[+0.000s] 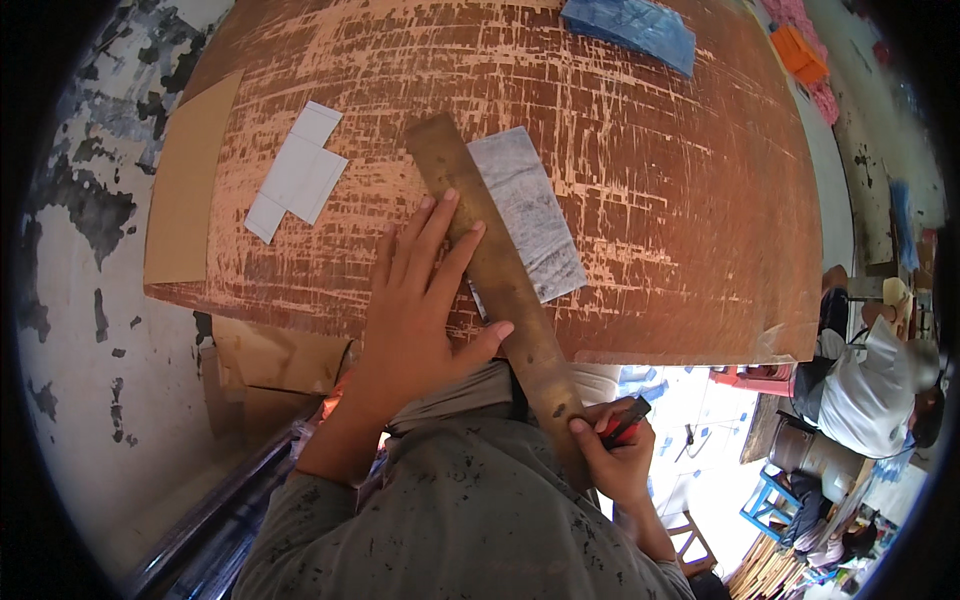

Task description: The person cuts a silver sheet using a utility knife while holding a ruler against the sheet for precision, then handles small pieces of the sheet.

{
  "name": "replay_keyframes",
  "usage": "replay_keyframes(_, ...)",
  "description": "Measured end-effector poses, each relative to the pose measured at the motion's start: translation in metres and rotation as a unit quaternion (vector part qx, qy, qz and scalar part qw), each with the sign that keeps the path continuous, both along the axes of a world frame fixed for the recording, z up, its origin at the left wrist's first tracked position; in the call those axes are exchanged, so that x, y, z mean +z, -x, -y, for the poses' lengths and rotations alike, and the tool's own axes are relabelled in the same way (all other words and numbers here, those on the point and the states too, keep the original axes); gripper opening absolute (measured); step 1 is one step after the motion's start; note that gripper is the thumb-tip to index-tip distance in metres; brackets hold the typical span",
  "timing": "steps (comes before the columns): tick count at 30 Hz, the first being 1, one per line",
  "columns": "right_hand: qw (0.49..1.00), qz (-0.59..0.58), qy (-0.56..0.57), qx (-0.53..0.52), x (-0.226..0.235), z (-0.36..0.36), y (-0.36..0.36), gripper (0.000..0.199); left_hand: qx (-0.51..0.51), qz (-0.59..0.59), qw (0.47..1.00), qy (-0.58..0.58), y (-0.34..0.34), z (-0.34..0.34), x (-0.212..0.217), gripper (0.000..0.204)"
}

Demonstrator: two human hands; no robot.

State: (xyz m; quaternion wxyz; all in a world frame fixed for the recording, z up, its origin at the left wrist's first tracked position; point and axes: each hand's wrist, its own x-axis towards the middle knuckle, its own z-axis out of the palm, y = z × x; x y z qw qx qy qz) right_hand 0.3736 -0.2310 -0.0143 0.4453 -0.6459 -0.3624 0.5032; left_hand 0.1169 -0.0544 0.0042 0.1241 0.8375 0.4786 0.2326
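A long, flat, worn brown strip [515,300], like a straightedge, slants across the table's near edge toward my body. My left hand [410,310] is open, fingers spread, with its fingertips and thumb on or beside the strip. At the strip's near end, my right hand [622,465] is closed around a red and black tool that looks like a utility knife [625,424], its thumb against the strip. No blade can be made out. Partly under the strip lies a smudged grey-white sheet [530,205]. A white cross-shaped paper cutout [305,178] with fold lines lies to the left.
The scratched brown tabletop [690,220] has a cardboard piece [190,190] at its left edge and a blue plastic-wrapped packet [635,32] at the far side. A peeling wall [85,300] stands left. At right another person [870,390] sits near a blue stool [768,503].
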Motion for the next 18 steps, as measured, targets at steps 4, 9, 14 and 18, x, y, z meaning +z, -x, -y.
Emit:
replay_keyframes(4, 1.000, 0.020, 0.009, 0.020, -0.001, 0.000, 0.009, 0.027, 0.006, -0.005, 1.000, 0.011, 0.000, 0.000, -0.009, 0.091)
replay_keyframes(9, 0.998, 0.052, 0.018, 0.025, -0.002, 0.005, 0.013, 0.028, 0.006, -0.010, 1.000, 0.013, -0.002, -0.001, -0.009, 0.092)
replay_keyframes(14, 0.999, 0.033, 0.020, -0.001, -0.002, 0.006, 0.018, 0.029, 0.005, -0.010, 1.000, 0.011, -0.001, -0.002, -0.013, 0.092)
replay_keyframes(18, 0.998, 0.057, 0.009, 0.016, -0.008, 0.010, 0.017, 0.029, 0.003, -0.008, 1.000, 0.018, 0.000, -0.002, -0.016, 0.093)
